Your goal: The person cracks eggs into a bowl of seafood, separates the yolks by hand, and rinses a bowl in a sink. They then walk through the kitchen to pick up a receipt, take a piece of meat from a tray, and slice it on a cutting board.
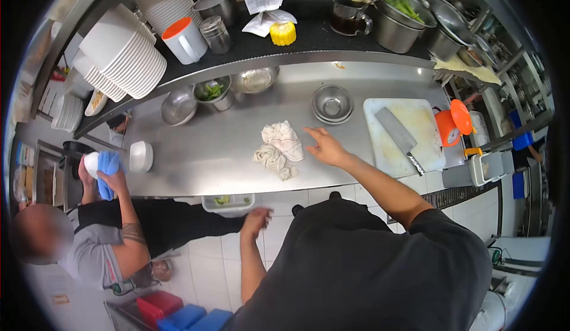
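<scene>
Above the steel counter point(219, 153), my right hand point(326, 147) is open, its fingers pointing left, just right of a crumpled white cloth point(281, 142). Nothing is in it. A second, greyish cloth point(273, 162) lies against the first. Below the counter's front edge hangs my left hand point(256, 222), fingers loosely bent and apart, holding nothing. Stacked metal bowls point(332, 103) stand behind my right hand. To its right, a cleaver point(396, 129) rests on a white cutting board point(380, 159).
At the left a co-worker point(101, 242) holds a white bowl point(91, 164) and a blue cloth point(108, 162). An orange scale point(446, 128) stands beside the board. Stacked white containers point(122, 52) and a mug point(184, 41) fill the overhead shelf point(279, 53).
</scene>
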Demonstrator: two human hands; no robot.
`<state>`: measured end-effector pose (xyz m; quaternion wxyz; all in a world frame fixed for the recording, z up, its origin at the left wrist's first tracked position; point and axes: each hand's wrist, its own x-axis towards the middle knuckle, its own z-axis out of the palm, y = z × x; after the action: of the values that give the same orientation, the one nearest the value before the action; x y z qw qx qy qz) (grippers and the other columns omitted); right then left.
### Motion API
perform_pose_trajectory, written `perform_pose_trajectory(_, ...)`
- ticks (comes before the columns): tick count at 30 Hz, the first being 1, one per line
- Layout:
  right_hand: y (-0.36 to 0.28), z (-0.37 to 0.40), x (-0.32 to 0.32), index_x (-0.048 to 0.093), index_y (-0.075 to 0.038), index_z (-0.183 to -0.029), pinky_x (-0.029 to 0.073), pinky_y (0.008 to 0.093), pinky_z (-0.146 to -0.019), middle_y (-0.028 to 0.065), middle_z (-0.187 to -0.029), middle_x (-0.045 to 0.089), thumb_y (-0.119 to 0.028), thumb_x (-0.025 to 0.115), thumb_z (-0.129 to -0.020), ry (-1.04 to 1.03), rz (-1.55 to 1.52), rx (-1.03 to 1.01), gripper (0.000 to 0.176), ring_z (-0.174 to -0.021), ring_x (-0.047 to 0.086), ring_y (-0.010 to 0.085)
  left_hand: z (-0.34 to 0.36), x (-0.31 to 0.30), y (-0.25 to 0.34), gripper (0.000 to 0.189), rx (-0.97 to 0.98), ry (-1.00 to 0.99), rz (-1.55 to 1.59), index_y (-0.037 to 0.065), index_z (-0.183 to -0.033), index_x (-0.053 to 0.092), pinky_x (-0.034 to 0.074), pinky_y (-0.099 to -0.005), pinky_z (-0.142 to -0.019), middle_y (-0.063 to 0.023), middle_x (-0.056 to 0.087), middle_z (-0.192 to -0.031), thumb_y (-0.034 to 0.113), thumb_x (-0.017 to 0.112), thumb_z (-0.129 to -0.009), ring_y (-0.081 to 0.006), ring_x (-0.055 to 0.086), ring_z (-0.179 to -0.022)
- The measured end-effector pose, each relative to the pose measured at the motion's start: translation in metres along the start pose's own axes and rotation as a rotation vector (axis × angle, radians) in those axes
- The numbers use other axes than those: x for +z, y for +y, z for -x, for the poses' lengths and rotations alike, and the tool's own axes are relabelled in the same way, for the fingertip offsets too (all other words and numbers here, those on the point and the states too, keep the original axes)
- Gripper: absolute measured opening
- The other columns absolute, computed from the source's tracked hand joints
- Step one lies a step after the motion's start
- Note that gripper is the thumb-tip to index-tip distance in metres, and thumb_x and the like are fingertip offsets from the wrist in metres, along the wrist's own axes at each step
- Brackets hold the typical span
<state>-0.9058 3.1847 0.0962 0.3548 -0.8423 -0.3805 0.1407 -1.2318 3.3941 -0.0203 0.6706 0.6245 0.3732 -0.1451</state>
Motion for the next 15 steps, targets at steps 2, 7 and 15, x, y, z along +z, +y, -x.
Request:
perform_pose_trajectory(2, 0.027, -0.011, 0.029, 0.045, -0.019, -0.155, 0.049, 0.045, -0.105, 0.0243, -0.151, 0.043, -0.028, 0.073, -0.091, -0.019, 0.206, -0.043, 0.07, -0.118, 0.061, 0.0375, -0.023, 0.009, 0.062, 0.027, 0.146, 0.175, -0.176, 0.007, -0.099, 0.073, 0.044, -0.0294, -0.053, -0.0048, 0.064, -0.073, 0.03, 0.06, -0.1, -0.011, 0.058, -0.059)
perform_pose_trajectory(7, 0.008, -0.057, 0.055, 0.053, -0.017, -0.146, 0.043, 0.0472, -0.111, 0.0271, -0.151, 0.043, -0.027, 0.074, -0.086, -0.142, 0.35, -0.23, 0.065, -0.128, 0.052, 0.0437, -0.099, 0.042, 0.156, 0.045, 0.299, 0.511, -0.395, 0.009, -0.131, 0.06, 0.057, -0.0435, -0.079, -0.0214, 0.064, -0.108, 0.037, 0.068, -0.096, -0.0334, 0.069, -0.098)
perform_pose_trajectory(15, 0.041, -0.026, 0.029, 0.048, -0.024, -0.151, 0.04, 0.0485, -0.115, 0.024, -0.157, 0.039, -0.016, 0.074, -0.085, -0.293, 0.137, -0.255, 0.071, -0.138, 0.046, 0.0434, -0.127, 0.098, 0.145, 0.05, 0.396, 0.647, -0.616, 0.013, -0.13, 0.057, 0.052, -0.0511, -0.095, -0.0304, 0.058, -0.12, 0.043, 0.07, -0.092, -0.0446, 0.063, -0.106)
